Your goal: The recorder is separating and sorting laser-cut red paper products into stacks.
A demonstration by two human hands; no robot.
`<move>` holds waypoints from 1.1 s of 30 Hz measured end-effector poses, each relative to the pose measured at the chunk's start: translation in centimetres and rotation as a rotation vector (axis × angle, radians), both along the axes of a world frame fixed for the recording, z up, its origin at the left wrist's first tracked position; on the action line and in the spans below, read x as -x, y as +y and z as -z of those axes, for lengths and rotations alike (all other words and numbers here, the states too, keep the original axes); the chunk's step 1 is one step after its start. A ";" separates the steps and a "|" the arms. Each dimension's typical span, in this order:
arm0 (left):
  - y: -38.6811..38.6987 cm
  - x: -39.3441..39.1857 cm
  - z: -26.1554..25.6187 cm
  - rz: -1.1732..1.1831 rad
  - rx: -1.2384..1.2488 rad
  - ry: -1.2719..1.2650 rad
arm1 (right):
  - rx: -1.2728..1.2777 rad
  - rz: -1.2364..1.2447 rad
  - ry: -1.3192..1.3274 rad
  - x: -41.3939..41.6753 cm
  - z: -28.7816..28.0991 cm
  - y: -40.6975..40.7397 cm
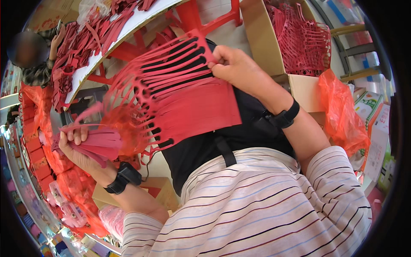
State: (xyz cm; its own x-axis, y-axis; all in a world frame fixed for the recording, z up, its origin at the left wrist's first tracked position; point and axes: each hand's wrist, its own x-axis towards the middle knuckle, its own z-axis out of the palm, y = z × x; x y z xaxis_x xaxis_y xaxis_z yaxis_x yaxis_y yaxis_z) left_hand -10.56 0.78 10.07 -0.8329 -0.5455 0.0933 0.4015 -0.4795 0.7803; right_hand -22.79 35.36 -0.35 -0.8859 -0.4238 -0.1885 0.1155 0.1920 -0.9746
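Note:
A red die-cut sheet (197, 109) lies across my black-clad lap, its upper part split into narrow strips joined at a scalloped band with holes. My right hand (236, 67) pinches the sheet's upper right corner between thumb and fingers. To the left, my left hand (75, 139) is closed around a fanned bundle of flat red strips (99, 144). A blurred strip extends from that hand towards the sheet's left side; whether it is still joined there I cannot tell.
More red strips (96, 35) are heaped on a white-topped table (93, 66), where another person (35, 61) sits. A cardboard box (261, 35) at upper right holds red cut-out netting (300, 41). Red stools (221, 19), a red plastic bag (342, 112) and packed goods surround me.

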 end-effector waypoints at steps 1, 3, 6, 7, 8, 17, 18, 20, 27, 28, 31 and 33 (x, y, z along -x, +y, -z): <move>0.0 -0.2 -0.3 -0.102 -0.040 -0.026 | 0.026 -0.033 0.012 0.1 0.1 0.3; 0.7 -0.6 -0.9 0.020 0.053 0.007 | 0.017 0.010 -0.096 0.4 0.0 0.6; 3.0 -0.6 -1.5 0.131 0.214 -0.276 | -0.003 -0.003 0.008 0.8 -1.2 0.5; 4.1 -0.4 -1.2 0.125 0.251 -0.331 | -0.084 0.062 0.104 0.8 -1.8 0.2; 5.2 -0.1 -1.1 0.153 0.301 -0.379 | -0.186 0.144 0.301 0.8 -2.5 -0.1; 11.2 4.0 1.1 0.453 0.163 -0.451 | 0.131 -0.330 0.138 -4.4 -5.8 -4.6; 11.3 4.2 1.4 0.460 0.147 -0.435 | 0.159 -0.339 0.166 -4.7 -5.6 -4.7; 11.4 4.3 2.1 0.467 0.157 -0.437 | 0.215 -0.445 -0.240 -5.1 -5.1 -4.8; 11.8 3.1 4.5 0.429 0.043 -0.406 | 0.298 -0.358 -0.317 -5.8 -4.0 -5.1; 12.0 2.8 4.7 0.480 0.035 -0.420 | 0.263 -0.341 -0.300 -5.9 -3.8 -5.2; 12.5 2.0 5.1 0.528 0.080 -0.436 | 0.029 -0.406 0.096 -6.2 -3.0 -5.6; 12.9 1.5 5.2 0.541 0.311 -0.518 | -0.175 -0.474 0.481 -6.5 -2.8 -5.5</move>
State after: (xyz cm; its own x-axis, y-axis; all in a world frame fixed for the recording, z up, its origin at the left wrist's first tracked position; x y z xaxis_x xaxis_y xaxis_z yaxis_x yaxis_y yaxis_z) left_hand -12.06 13.69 4.87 -0.9529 -0.0675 -0.2956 -0.2729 -0.2340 0.9332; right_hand -16.31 29.89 2.46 -0.6147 -0.7849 0.0777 -0.4566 0.2737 -0.8465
